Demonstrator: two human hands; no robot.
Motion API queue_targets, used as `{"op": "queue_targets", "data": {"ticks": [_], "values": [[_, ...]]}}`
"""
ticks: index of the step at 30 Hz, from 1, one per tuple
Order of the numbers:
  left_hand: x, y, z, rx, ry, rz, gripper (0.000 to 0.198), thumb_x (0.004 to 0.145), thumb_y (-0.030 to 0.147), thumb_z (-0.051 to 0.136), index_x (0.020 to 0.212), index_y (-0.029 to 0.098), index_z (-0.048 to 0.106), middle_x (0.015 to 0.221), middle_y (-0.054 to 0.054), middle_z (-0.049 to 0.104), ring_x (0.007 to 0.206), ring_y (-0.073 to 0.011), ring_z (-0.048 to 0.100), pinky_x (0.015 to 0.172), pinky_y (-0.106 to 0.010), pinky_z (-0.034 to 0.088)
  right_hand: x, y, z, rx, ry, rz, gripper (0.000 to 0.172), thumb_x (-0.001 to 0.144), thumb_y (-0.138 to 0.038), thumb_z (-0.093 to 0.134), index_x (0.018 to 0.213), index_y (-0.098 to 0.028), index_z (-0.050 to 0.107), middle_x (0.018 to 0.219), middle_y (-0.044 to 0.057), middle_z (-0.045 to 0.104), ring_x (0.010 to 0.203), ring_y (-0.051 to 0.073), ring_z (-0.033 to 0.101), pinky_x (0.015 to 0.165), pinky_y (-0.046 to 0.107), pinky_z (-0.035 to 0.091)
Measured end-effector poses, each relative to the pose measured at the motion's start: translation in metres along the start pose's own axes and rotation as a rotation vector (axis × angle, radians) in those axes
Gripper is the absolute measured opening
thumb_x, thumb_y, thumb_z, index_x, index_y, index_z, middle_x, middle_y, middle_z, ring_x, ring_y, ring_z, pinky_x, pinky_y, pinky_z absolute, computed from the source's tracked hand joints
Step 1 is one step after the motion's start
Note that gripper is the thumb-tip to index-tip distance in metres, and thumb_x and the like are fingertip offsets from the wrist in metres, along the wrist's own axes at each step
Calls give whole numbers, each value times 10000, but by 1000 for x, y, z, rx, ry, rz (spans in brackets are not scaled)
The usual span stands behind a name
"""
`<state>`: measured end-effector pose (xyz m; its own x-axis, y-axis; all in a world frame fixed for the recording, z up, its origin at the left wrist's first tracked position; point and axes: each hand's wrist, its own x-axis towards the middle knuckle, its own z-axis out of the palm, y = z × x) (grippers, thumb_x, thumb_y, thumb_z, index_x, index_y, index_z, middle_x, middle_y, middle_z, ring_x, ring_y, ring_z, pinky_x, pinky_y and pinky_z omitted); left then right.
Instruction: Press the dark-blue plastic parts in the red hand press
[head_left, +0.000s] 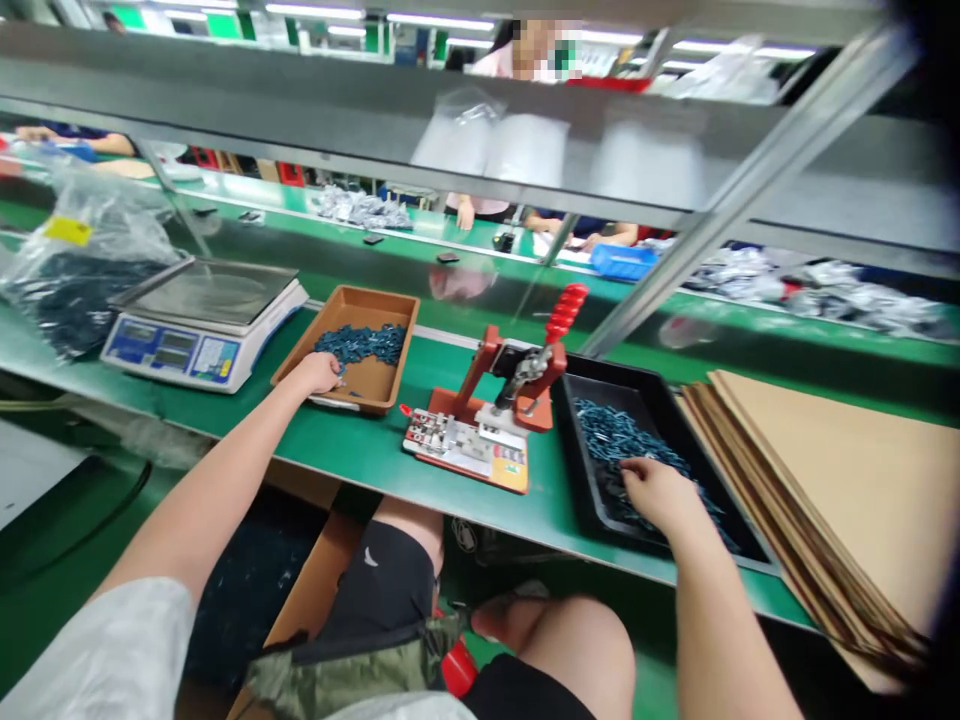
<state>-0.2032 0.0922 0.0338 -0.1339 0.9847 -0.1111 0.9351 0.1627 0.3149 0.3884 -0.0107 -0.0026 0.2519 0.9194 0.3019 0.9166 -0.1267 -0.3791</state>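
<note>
My left hand (322, 374) reaches over the front left side of a brown tray (381, 388). Its fingers are drawn together beside a heap of small dark blue parts (367, 344); whatever they pinch is too small to name. In the black tray (600, 508) on the right, my right hand (660, 492) has its fingertips closed at the edge of a pile of slim dark blue pieces (626, 432). Anything in that grip is hidden. Between the trays stands a toggle clamp fixture (480, 430), its red handle (566, 312) raised, with neither hand touching it.
A weighing scale (202, 320) and a clear bag of dark parts (90, 270) stand at the left. Stacked cardboard sheets (840, 470) lie right of the black tray. A metal post (720, 215) and a shelf (300, 100) cross above. People sit at the bench opposite.
</note>
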Motion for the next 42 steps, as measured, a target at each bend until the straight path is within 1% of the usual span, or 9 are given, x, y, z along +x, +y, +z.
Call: {"op": "queue_targets", "data": {"ticks": [3,10,18,21,24,30,34,38,42], "values": [[3,-6,1,22,14,-1,146,637,193,818,706,181,689,894,-112,772,882,-256,696,847,-333,516,-1,-5,-12,24,-49,47,214,731,-345,568,705,-215,736,721,118,728,659,259,659,673,384,495],[-3,-6,-5,84,93,78,99,775,256,612,753,192,684,879,-92,758,909,-296,700,853,-367,524,-31,-64,-29,535,170,-84,321,810,-505,631,806,-200,730,932,106,725,762,212,653,712,336,527],[-45,22,1,-392,609,161,300,803,361,602,1076,240,578,778,22,673,676,-175,644,741,-329,550,-70,-127,14,848,-58,-73,166,847,-361,668,929,-218,652,593,-47,581,538,138,544,543,248,440],[-81,62,13,-556,401,320,245,842,402,579,989,208,597,783,-6,659,627,-157,631,651,-299,535,-79,-135,36,827,-21,-112,132,875,-339,626,840,-214,649,723,3,670,649,158,613,634,269,489],[-110,106,29,-772,101,416,405,868,433,595,1203,208,550,816,-1,662,649,-143,640,661,-289,544,-81,-133,59,847,34,-112,165,897,-304,573,941,-208,700,924,61,739,787,191,673,750,313,537],[-128,159,56,-1066,-240,258,440,810,511,645,1045,142,693,682,14,555,562,-102,494,540,-237,430,-78,-124,78,1029,-13,-53,292,950,-322,502,1105,-205,721,914,80,749,748,192,693,698,316,574],[-116,162,65,-911,-246,328,422,818,498,601,1022,160,749,801,-43,647,670,-141,568,641,-277,483,-79,-126,70,888,84,-178,239,925,-257,523,975,-214,753,935,76,728,892,203,684,834,338,549],[-98,159,59,-619,-170,439,494,771,397,633,1209,182,710,1018,-92,728,875,-216,673,811,-342,540,-81,-128,70,933,31,-67,222,886,-248,535,1014,-208,712,892,62,734,765,187,687,719,310,559],[-87,174,49,-395,-154,396,378,733,377,659,1029,173,774,975,-95,777,854,-255,712,804,-348,550,-82,-129,73,1024,-39,14,161,869,-309,572,949,-209,671,770,40,717,692,196,705,661,305,564]]}}
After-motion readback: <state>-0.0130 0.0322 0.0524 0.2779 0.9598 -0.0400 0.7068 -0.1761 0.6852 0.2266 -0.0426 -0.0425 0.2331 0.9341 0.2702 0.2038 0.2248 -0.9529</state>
